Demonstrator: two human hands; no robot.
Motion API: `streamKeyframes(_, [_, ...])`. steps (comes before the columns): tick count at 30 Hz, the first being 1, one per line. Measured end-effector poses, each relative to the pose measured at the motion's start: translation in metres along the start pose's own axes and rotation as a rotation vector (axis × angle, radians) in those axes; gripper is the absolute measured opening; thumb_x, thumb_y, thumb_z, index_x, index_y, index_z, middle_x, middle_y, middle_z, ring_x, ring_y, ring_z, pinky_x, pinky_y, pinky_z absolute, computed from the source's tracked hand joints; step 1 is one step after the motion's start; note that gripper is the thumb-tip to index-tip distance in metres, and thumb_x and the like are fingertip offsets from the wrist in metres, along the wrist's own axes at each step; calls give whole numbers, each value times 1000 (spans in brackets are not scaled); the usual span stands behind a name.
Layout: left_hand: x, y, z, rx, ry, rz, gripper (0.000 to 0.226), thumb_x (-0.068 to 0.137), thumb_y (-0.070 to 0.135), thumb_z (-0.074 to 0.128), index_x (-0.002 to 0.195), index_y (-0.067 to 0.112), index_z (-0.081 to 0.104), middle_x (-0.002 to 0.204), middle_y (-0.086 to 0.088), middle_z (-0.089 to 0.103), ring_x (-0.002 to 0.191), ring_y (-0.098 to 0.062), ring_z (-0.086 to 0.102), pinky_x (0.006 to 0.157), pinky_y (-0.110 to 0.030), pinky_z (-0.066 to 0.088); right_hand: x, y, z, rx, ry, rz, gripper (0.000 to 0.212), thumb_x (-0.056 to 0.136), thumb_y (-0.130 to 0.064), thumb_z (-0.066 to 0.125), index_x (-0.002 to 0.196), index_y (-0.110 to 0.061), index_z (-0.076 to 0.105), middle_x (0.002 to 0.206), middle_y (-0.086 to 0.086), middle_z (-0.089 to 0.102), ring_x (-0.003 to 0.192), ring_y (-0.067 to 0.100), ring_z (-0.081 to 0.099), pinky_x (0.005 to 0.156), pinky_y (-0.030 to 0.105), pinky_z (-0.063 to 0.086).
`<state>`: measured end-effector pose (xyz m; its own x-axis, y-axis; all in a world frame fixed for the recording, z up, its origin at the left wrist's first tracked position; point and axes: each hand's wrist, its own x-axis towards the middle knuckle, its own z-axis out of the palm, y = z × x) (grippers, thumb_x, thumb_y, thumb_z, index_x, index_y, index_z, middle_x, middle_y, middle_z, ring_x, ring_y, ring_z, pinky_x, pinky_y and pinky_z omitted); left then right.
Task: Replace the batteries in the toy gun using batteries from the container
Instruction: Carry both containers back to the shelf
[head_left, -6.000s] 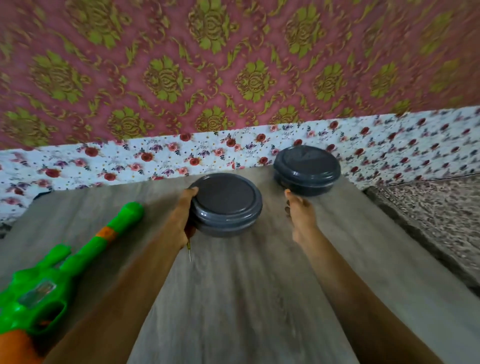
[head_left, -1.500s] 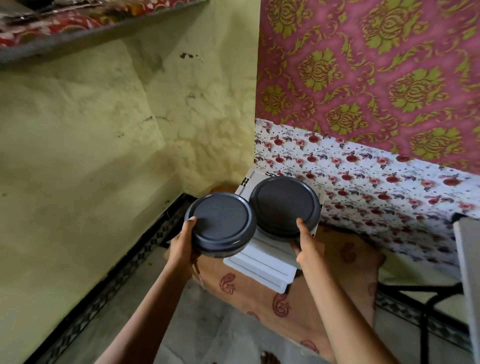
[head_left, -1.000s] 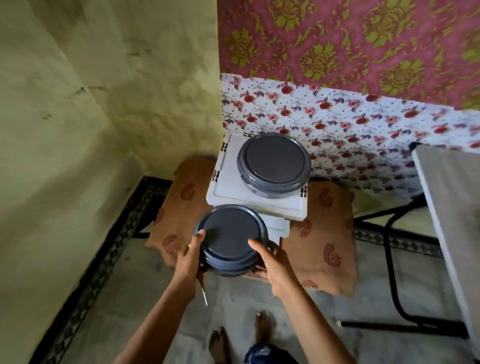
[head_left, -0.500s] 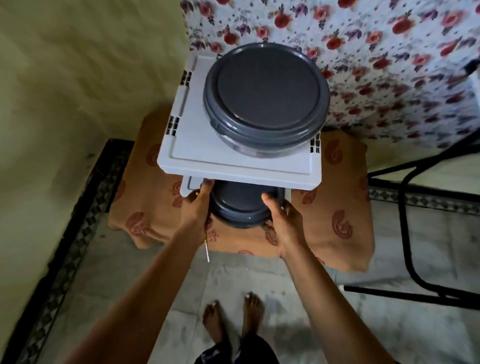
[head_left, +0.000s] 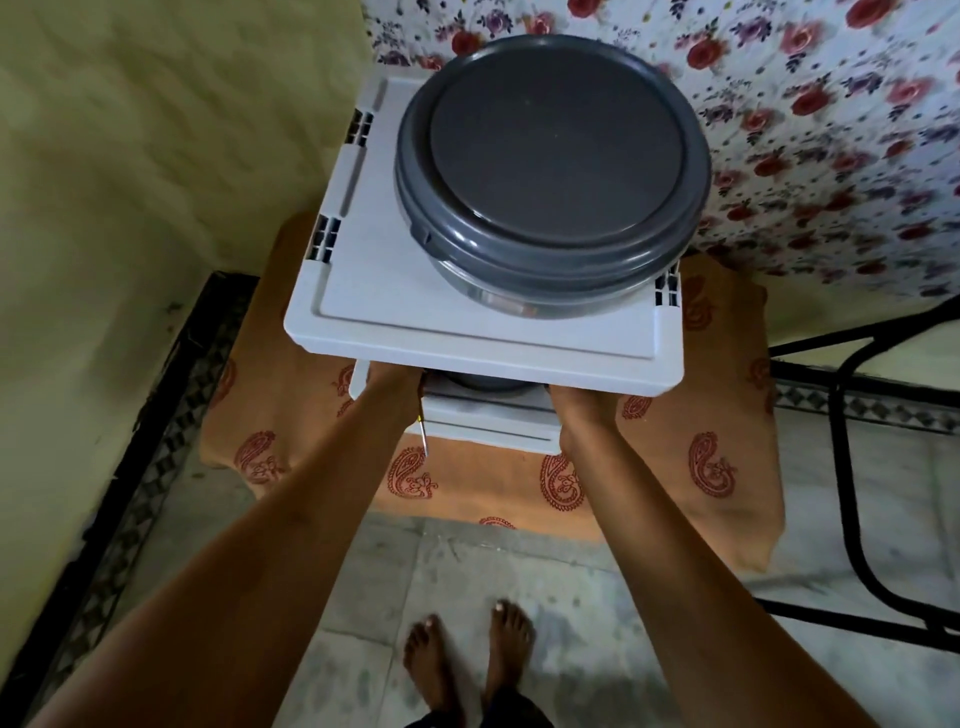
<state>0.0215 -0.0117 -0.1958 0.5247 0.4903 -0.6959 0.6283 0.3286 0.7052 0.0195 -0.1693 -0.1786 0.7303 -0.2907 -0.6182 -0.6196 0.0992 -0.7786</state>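
Both hands reach in under the top shelf (head_left: 467, 332) of a white rack, and their fingers are hidden beneath it, so whether they grip or lie loose cannot be told; between the left hand (head_left: 395, 389) and the right hand (head_left: 576, 410) a sliver of a dark grey container (head_left: 483, 383) shows on the lower shelf (head_left: 488, 421); a second grey container (head_left: 550, 171) sits above the fingers, on the top shelf; a thin metal shaft (head_left: 423, 439) points down just beside the left hand.
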Motion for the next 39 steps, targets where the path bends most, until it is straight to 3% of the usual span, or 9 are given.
streamKeyframes(4, [12,-8,-8,94,-78,39,24,90,2,44,70,16,45,69,-1,45,66,-17,44,56,-23,38,-11,-9,-7,-71,-44,41,34,95,-8,44,127,2,48,134,18,50,96,17,49,92,26,42])
streamKeyframes(7, [-5,-8,-16,94,-99,113,20,93,7,44,75,13,46,68,-1,43,68,-21,42,53,-21,36,-22,-2,-14,-138,13,-173,13,92,-8,51,103,-8,58,105,11,61,77,8,54,70,9,45])
streamKeyframes(10, [-42,-12,-36,91,-74,133,24,100,20,33,92,10,54,66,-3,47,54,-12,32,48,-23,30,-45,15,-22,-221,16,-223,22,88,-23,58,71,-10,53,73,4,56,71,15,50,72,27,39])
streamKeyframes(13, [-72,-21,-68,127,-39,163,33,98,22,32,113,10,60,77,-9,55,54,-12,38,44,-22,33,-81,21,-34,-201,-15,-170,8,87,-16,62,88,-9,64,83,1,60,75,11,55,78,26,42])
streamKeyframes(18, [-129,1,-108,131,114,259,20,97,13,43,104,6,61,64,-6,48,58,-19,46,54,-27,39,-146,-2,-44,-200,-99,-265,9,86,-8,61,92,-13,66,92,3,67,82,10,60,70,16,44])
streamKeyframes(26, [-203,109,-150,307,192,756,14,81,7,66,92,15,71,92,-3,69,81,-14,64,72,-21,44,-202,-109,-25,-259,-104,-731,13,84,-5,59,88,-11,70,83,1,71,71,-4,63,66,2,43])
streamKeyframes(32, [-211,162,-128,207,269,945,9,79,10,67,82,17,62,83,-4,66,71,-14,61,60,-15,41,-178,-157,-23,-736,20,-1008,35,87,-22,60,120,-12,60,119,11,64,106,30,62,82,34,50])
streamKeyframes(35, [-193,155,-107,217,259,882,16,78,12,70,79,10,54,81,-8,62,71,-21,58,64,-31,46,-155,-160,-25,-1030,-73,-961,57,92,-36,50,142,-13,35,150,8,34,139,22,31,108,33,34])
streamKeyframes(39, [-152,133,-81,319,245,752,15,76,6,68,75,9,53,80,-12,62,76,-28,58,72,-38,48,-131,-157,-22,-1210,-134,-912,65,94,-42,41,148,-13,17,157,7,12,146,21,10,118,33,13])
